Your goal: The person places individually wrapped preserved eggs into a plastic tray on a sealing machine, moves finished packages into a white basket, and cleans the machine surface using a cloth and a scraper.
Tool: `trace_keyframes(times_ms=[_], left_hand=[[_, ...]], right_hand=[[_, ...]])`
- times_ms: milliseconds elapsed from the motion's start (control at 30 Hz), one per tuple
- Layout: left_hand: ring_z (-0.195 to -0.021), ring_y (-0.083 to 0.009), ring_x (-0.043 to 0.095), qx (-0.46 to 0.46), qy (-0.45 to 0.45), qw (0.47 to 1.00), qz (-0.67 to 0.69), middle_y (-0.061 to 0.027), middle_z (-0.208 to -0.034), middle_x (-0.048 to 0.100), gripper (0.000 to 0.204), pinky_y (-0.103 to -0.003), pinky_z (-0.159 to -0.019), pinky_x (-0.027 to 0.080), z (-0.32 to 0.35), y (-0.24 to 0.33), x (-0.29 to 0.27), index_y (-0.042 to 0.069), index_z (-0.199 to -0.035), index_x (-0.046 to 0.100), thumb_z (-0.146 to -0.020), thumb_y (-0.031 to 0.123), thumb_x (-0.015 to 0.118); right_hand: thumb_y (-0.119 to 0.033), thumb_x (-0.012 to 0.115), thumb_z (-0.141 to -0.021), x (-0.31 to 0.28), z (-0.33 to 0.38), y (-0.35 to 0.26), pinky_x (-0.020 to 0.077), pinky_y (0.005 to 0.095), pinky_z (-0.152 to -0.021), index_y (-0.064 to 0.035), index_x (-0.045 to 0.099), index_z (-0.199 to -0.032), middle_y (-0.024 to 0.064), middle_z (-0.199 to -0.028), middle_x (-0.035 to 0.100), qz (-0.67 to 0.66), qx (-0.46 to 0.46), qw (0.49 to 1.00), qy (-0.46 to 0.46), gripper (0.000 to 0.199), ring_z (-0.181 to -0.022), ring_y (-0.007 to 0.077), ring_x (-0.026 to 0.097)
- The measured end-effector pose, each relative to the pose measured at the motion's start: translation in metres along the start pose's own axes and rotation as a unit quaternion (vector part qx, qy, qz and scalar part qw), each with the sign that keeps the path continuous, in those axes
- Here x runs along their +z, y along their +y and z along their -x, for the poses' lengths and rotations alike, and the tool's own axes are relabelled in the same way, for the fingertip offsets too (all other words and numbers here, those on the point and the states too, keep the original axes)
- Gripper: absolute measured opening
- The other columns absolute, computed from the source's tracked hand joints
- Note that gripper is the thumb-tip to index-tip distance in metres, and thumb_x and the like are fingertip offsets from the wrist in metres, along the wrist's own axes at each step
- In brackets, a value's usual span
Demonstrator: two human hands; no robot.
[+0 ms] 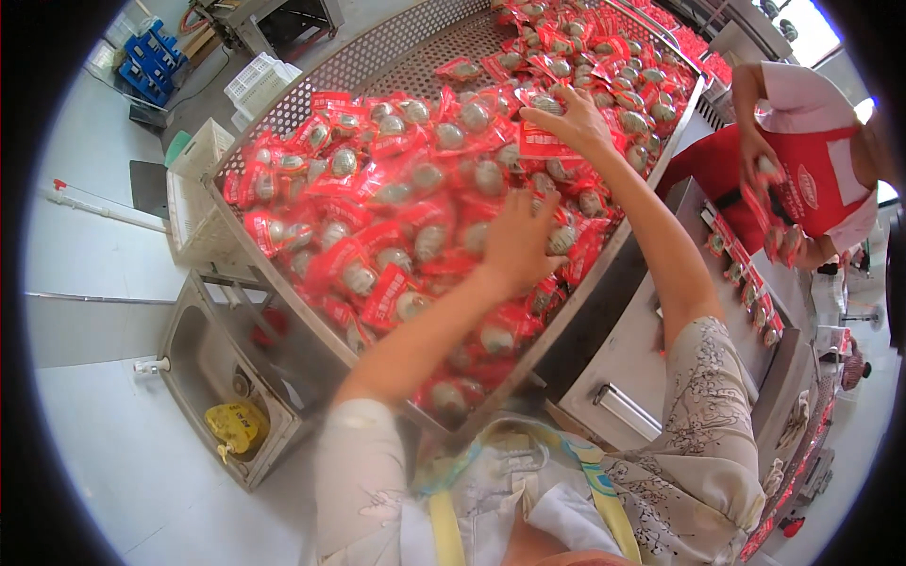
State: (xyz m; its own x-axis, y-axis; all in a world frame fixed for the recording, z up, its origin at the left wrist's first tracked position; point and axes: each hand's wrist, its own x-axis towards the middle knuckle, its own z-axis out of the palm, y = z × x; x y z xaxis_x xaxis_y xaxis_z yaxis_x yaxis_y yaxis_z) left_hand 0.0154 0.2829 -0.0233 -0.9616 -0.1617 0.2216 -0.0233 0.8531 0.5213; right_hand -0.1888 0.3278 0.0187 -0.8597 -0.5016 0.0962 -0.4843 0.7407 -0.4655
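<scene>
Red and clear egg packets (429,241), each with a grey-green egg inside, fill a large perforated metal bin (326,61) in front of me. My left hand (517,243) rests on the near-right part of the pile, palm down with fingers apart, touching packets and holding none. Farther out, my right hand (578,123) reaches over the pile. Its thumb and forefinger are around an egg packet (544,101); the other fingertips are partly hidden. Another red packet lies just below that hand.
At right, a co-worker (812,179) in a red apron holds packets beside a metal table (618,354) with a row of packets (747,283). A metal sink (193,344) with a yellow bag (236,426) stands at left, near white crates (193,193) and blue racks (151,61).
</scene>
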Motion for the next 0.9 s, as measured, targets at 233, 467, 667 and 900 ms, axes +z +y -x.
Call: trace_keyframes(times_ms=[233,467,667,900], left_hand=[[-0.128,-0.0386,0.031,0.035,0.021,0.996,-0.081,-0.0204,-0.135,0.038,0.084,-0.053,-0.1,0.03,-0.015,-0.014,0.026,0.012,-0.136,0.035,-0.069,0.049,0.069],[-0.124,-0.0397,0.036,0.039,-0.037,0.995,-0.088,-0.02,-0.13,0.043,0.071,-0.058,-0.101,0.025,0.001,-0.004,0.024,0.01,-0.13,0.043,-0.076,0.051,0.061],[-0.125,-0.0386,0.034,0.086,-0.025,0.986,-0.143,-0.0204,-0.129,0.044,0.074,-0.059,-0.101,0.023,-0.015,0.023,0.028,0.002,-0.129,0.041,-0.078,0.052,0.059],[-0.118,-0.0357,0.044,0.2,0.024,0.979,-0.032,-0.0208,-0.126,0.048,0.047,-0.042,-0.101,0.031,0.003,0.093,0.018,-0.004,-0.125,0.045,-0.088,0.024,0.057]], right_hand=[[-0.065,0.042,-0.081,0.079,-0.052,0.03,0.0156,0.058,-0.105,-0.0218,0.042,-0.134,0.0127,-0.148,0.021,0.178,-0.075,0.981,0.017,0.069,-0.135,0.0354,0.019],[-0.057,0.038,-0.086,0.059,-0.038,0.036,0.0112,0.0598,-0.107,-0.0223,0.038,-0.137,0.0115,-0.148,0.022,0.149,-0.175,0.963,-0.139,0.062,-0.137,0.0328,0.016],[-0.037,0.052,-0.088,-0.003,0.08,0.053,0.0217,0.057,-0.105,-0.0121,0.047,-0.127,0.0125,-0.134,0.043,-0.015,-0.271,0.958,0.095,0.047,-0.13,0.0331,0.032],[-0.026,0.074,-0.071,-0.079,0.387,0.228,0.033,0.0455,-0.101,-0.0066,0.053,-0.117,0.015,-0.127,0.046,-0.083,0.002,0.972,0.22,0.054,-0.121,0.034,0.041]])
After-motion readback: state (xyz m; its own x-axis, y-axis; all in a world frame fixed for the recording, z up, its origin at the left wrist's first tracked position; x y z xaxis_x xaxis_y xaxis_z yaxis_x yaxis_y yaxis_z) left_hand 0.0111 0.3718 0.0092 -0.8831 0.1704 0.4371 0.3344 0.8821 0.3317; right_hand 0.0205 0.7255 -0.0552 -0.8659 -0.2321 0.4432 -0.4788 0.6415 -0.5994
